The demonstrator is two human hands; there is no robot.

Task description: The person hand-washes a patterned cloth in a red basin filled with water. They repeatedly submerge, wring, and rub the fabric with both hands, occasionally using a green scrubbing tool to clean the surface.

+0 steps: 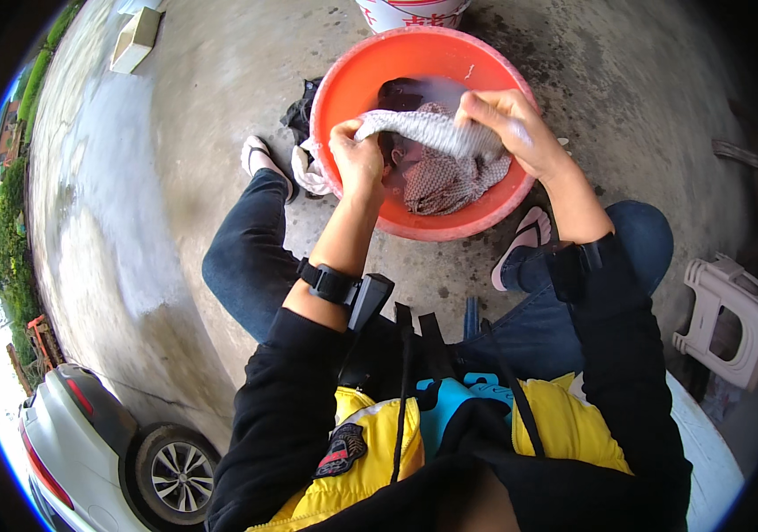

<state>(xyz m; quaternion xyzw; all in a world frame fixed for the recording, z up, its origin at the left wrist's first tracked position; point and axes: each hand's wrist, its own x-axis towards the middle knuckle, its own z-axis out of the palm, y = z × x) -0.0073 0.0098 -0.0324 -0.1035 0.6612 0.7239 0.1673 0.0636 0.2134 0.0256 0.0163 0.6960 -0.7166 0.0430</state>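
Note:
A round orange plastic basin stands on the concrete floor before me, holding cloudy water and wet laundry. Over it, my left hand grips one end of a light, small-patterned wet cloth. Farther right, my right hand is closed on the same cloth, with what looks like suds on the back of the hand. The cloth is stretched between both hands, its right part blurred. Beneath it lies more patterned fabric, and dark cloth rests near the basin's far side.
Dark clothing and a white cloth lie left of the basin. A white bucket with red print stands behind it. A plastic stool is at right, a pale rectangular container at upper left, a car at lower left.

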